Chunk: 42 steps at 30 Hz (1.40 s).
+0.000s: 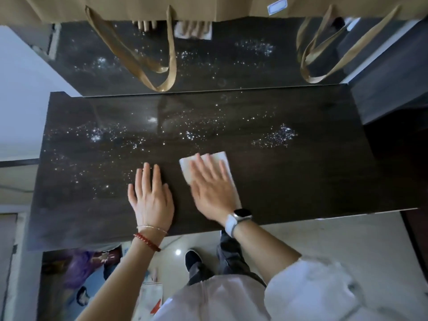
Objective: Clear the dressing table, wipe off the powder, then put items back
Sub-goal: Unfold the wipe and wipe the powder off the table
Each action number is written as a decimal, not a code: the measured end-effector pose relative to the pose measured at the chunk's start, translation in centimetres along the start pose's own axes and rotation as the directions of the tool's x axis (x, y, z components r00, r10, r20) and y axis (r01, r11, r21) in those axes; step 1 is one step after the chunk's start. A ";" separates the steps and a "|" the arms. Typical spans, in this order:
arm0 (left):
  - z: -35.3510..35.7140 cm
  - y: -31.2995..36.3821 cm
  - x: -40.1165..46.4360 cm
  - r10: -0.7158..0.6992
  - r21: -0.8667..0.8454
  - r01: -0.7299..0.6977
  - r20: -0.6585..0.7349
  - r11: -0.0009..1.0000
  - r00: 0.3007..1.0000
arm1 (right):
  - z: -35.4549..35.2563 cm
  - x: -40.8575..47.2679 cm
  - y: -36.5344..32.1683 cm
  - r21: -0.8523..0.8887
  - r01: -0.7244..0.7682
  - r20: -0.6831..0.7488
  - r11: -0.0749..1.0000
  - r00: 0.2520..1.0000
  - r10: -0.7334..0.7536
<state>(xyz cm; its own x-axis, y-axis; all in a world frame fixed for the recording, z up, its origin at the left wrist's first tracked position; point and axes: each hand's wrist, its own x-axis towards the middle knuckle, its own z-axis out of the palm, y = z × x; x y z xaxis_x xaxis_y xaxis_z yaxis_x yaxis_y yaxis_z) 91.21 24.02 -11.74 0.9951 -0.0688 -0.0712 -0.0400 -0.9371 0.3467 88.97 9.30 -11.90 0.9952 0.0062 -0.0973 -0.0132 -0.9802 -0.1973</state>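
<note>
**Q:** Status of the work surface?
**A:** Dressing table (312, 181): dark glossy top, white powder (281, 133) scattered over the left, ctr and back-right. Mirror (220, 70) stands along the rear edge and doubles every speck, so I read the top, not the reflection. Step in hand, in my judgement: wipe.

**Q:** Tool position and grip?
**A:** Folded white cloth (218, 158) lies flat on the top, front-ctr, under my right hand (213, 193). No pinch: palm and straight, spread fingers press it down, and its far corners show beyond the fingertips. Left hand (150, 195) lies flat on bare wood just beside it, fingers straight, holding nothing. It serves as a brace.

**Q:** Procedure for a clean pass?
**A:**
1. Even palm pressure, so the cloth doesn't ride over grains.
2. One direction only, w/ overlapping strokes, gathering powder to one spot rather than spreading it.
3. Heaviest patches are back-right and mid-left. Each prob. needs repeat passes.
4. Refold to a fresh face once the cloth is loaded.
5. Lift the L hand before sweeping its zone, since specks lie near its fingertips.

**Q:** Risks?
**A:** A dry cloth may smear fine powder into streaks on the gloss. Pushing past the front edge drops powder on the floor. Watch (242, 214) on my rt wrist: strap should stay off the dust.
</note>
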 end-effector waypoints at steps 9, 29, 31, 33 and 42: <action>2.3 5.8 1.2 0.002 0.089 -0.017 0.160 0.996 0.987 | -2.5 -2.4 17.9 -0.096 -0.422 -0.077 0.902 0.906 0.416; 2.8 5.6 1.3 -0.044 0.243 0.008 0.146 0.970 0.988 | -4.4 1.6 22.7 -0.105 -0.390 -0.094 0.915 0.919 0.382; 2.8 5.7 1.3 -0.048 0.241 0.012 0.144 0.970 0.988 | -5.2 2.7 24.0 0.015 -0.625 -0.077 0.781 0.778 0.624; 2.9 5.7 1.4 -0.050 0.242 0.015 0.140 0.970 0.989 | -5.4 5.3 21.9 0.074 -0.698 -0.072 0.712 0.708 0.702; 2.9 5.4 1.4 -0.047 0.236 0.018 0.117 0.972 0.992 | -2.1 8.1 6.8 -0.025 0.274 0.066 0.961 0.960 -0.272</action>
<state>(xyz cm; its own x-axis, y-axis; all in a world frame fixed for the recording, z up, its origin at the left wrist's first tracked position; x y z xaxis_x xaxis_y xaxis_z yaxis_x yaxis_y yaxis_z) 92.14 17.88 -12.64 0.9784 -0.0648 -0.1965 -0.0426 -0.9924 0.1151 97.19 2.26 -12.00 0.9527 0.2854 -0.1047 0.2622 -0.9458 -0.1916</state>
